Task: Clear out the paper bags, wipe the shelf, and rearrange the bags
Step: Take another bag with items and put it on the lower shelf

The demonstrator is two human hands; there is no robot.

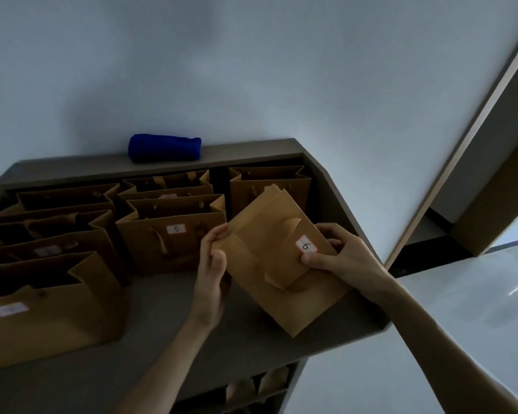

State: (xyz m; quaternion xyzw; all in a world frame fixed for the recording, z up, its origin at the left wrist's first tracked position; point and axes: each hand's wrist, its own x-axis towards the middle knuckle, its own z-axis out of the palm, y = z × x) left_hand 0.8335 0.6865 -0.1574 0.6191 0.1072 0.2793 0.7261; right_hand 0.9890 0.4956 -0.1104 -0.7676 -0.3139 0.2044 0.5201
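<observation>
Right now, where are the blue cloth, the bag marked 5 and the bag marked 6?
blue cloth (164, 147), head view, its middle.
bag marked 5 (174, 243), head view, front face.
bag marked 6 (269, 252), head view, flat side.

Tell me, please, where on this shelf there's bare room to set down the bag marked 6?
Bare shelf lies in front of bag 5, between the front-left bag and the held bag 6. The left and back are packed with bags.

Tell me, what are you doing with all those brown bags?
A person is holding a flattened paper bag labelled 6 in both hands, the left hand on one edge and the right hand pinching it by the label. Other open paper bags, one labelled 5, stand in rows on the shelf. A rolled blue cloth lies on the ledge behind them.
</observation>
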